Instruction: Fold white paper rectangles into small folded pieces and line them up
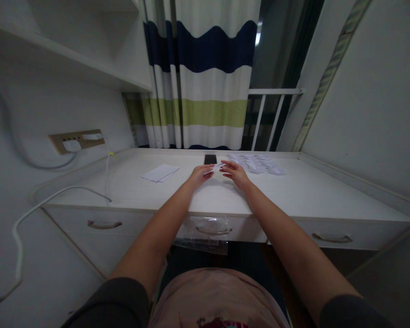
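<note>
My left hand (201, 174) and my right hand (235, 173) meet over the middle of a white desk (294, 191). Together they pinch a small white piece of paper (216, 168) between their fingertips. A pile of several folded white paper pieces (258, 163) lies just to the right of my right hand. Flat sheets of white paper (160, 173) rest on the desk to the left of my left hand. A black phone (210, 159) lies flat just beyond my hands.
A striped curtain (205, 77) hangs behind the desk beside a white railing (273, 109). A wall socket (77, 140) with white cables (54, 196) sits at the left. Drawers with handles (104, 224) run under the desk front. A shelf (71, 54) overhangs at upper left.
</note>
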Action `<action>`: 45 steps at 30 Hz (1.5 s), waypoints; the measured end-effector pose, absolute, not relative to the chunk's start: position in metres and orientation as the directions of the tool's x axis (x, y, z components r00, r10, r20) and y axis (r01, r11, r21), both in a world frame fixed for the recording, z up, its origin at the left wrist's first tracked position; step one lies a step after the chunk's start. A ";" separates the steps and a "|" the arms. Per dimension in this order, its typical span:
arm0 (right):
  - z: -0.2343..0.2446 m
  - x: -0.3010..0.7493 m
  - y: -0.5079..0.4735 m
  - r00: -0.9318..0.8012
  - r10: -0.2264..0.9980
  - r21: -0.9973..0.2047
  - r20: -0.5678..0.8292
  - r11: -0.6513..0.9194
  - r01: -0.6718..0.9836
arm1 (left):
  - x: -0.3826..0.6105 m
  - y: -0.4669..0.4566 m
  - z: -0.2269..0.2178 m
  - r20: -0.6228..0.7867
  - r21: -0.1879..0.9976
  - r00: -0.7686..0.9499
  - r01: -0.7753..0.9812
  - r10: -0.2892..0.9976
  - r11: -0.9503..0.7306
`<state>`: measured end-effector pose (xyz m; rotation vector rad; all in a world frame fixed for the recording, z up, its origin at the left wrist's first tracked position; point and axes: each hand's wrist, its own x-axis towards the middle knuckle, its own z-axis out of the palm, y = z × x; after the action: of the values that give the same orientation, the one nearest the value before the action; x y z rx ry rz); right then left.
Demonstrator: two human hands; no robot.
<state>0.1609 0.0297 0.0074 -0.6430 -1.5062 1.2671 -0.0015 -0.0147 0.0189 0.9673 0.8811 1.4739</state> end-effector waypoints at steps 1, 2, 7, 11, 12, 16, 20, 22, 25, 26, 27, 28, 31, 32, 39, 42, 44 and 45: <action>0.008 0.161 0.029 -0.335 0.873 -0.932 0.355 0.304 -0.195 | -0.002 -0.015 0.019 0.097 0.918 -0.056 -0.380 0.994 -0.111; 0.008 0.161 0.029 -0.334 0.874 -0.934 0.353 0.304 -0.190 | -0.002 -0.014 0.018 0.097 0.920 -0.057 -0.376 0.994 -0.111; 0.007 0.162 0.029 -0.333 0.870 -0.929 0.364 0.312 -0.199 | -0.002 -0.014 0.018 0.099 0.920 -0.053 -0.376 0.994 -0.112; 0.008 0.161 0.029 -0.336 0.866 -0.926 0.371 0.316 -0.207 | -0.003 -0.013 0.018 0.104 0.917 -0.050 -0.382 0.993 -0.116; 0.008 0.161 0.029 -0.332 0.868 -0.926 0.370 0.317 -0.204 | -0.003 -0.013 0.018 0.101 0.918 -0.051 -0.380 0.994 -0.113; 0.009 0.161 0.027 -0.327 0.872 -0.928 0.365 0.310 -0.207 | -0.004 -0.012 0.018 0.087 0.923 -0.058 -0.371 0.994 -0.103; 0.009 0.161 0.028 -0.338 0.872 -0.933 0.355 0.305 -0.191 | -0.004 -0.010 0.016 0.097 0.929 -0.062 -0.353 0.993 -0.113; 0.009 0.161 0.028 -0.338 0.875 -0.937 0.346 0.308 -0.163 | -0.004 -0.010 0.015 0.099 0.938 -0.061 -0.328 0.993 -0.113; 0.008 0.161 0.028 -0.335 0.883 -0.944 0.329 0.308 -0.116 | -0.003 -0.010 0.014 0.112 0.950 -0.053 -0.287 0.992 -0.123; 0.009 0.161 0.028 -0.335 0.886 -0.947 0.322 0.303 -0.107 | -0.003 -0.010 0.014 0.121 0.953 -0.046 -0.275 0.992 -0.129; 0.009 0.161 0.027 -0.337 0.888 -0.949 0.314 0.297 -0.102 | -0.003 -0.010 0.013 0.128 0.955 -0.040 -0.264 0.991 -0.134; 0.010 0.160 0.025 -0.343 0.888 -0.952 0.307 0.290 -0.099 | -0.002 -0.011 0.014 0.132 0.958 -0.037 -0.253 0.991 -0.137; 0.013 0.160 0.020 -0.376 0.878 -0.955 0.295 0.280 -0.095 | -0.001 -0.013 0.014 0.132 0.967 -0.031 -0.216 0.991 -0.136; 0.013 0.160 0.018 -0.390 0.874 -0.956 0.291 0.279 -0.090 | -0.001 -0.014 0.014 0.131 0.970 -0.030 -0.202 0.991 -0.135; 0.011 0.160 0.017 -0.437 0.851 -0.952 0.291 0.303 -0.043 | 0.000 -0.012 0.014 0.119 0.980 0.023 -0.160 0.993 -0.114; 0.010 0.159 0.020 -0.429 0.861 -0.957 0.271 0.290 -0.024 | -0.001 -0.010 0.013 0.120 0.980 0.033 -0.164 0.992 -0.113; 0.010 0.159 0.021 -0.430 0.866 -0.961 0.256 0.276 -0.016 | -0.002 -0.009 0.012 0.131 0.978 0.042 -0.167 0.990 -0.122; 0.010 0.160 0.022 -0.429 0.868 -0.963 0.252 0.270 -0.018 | -0.002 -0.008 0.011 0.134 0.977 0.046 -0.172 0.990 -0.124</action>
<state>0.1595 0.0218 0.0103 -0.7899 -1.6730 1.2829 -0.0018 -0.0082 0.0113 1.2020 0.9774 1.3356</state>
